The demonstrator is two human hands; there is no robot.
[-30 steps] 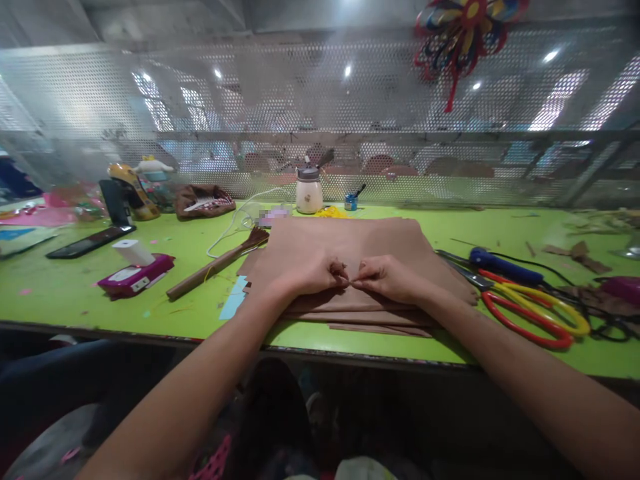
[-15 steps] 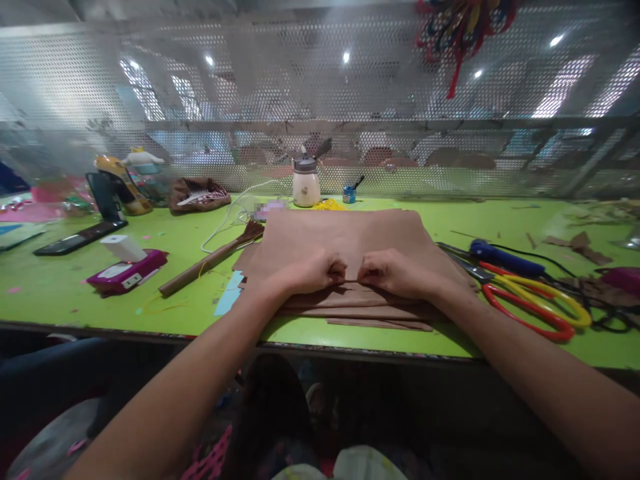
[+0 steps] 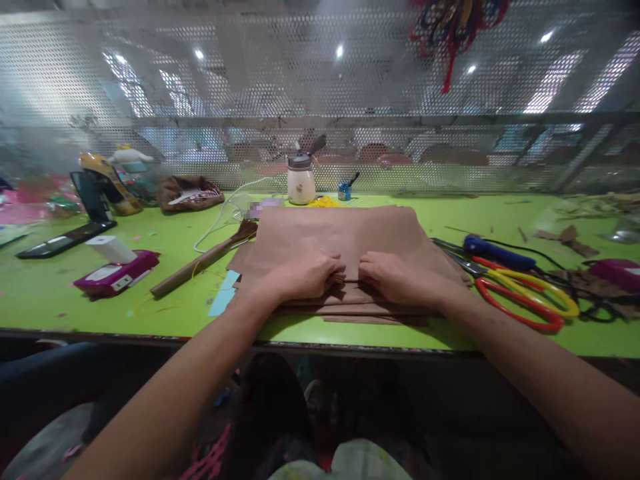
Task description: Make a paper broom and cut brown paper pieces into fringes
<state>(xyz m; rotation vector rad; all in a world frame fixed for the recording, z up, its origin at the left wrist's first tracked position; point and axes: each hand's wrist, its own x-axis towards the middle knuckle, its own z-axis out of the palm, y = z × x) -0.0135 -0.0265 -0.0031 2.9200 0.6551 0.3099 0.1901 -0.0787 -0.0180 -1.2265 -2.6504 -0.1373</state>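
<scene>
A stack of brown paper sheets (image 3: 310, 230) lies in front of me, its near edges uneven. My left hand (image 3: 313, 275) has its fingers curled down on the near edge of the top sheet, pinching it. Close by on the right, my right hand (image 3: 393, 275) grips the same edge with bent fingers. Between the two hands a short stretch of the edge shows, looking narrowly folded. Both thumbs are mostly hidden behind the fingers. Light-blue paper (image 3: 223, 293) sticks out from the stack's left side.
Red-and-yellow-handled scissors (image 3: 520, 293) and a blue-handled tool (image 3: 497, 253) with a cord lie right. To the left are a rolled brown paper stick (image 3: 195, 268), a purple power strip (image 3: 117, 273) and a phone (image 3: 67, 239). A cream bottle (image 3: 300, 183) stands behind the stack.
My left fingers have shifted, with the index finger now straighter along the top of the paper. The right fingers have flattened slightly over the edge. The stack stays in place; the view has moved slightly.
</scene>
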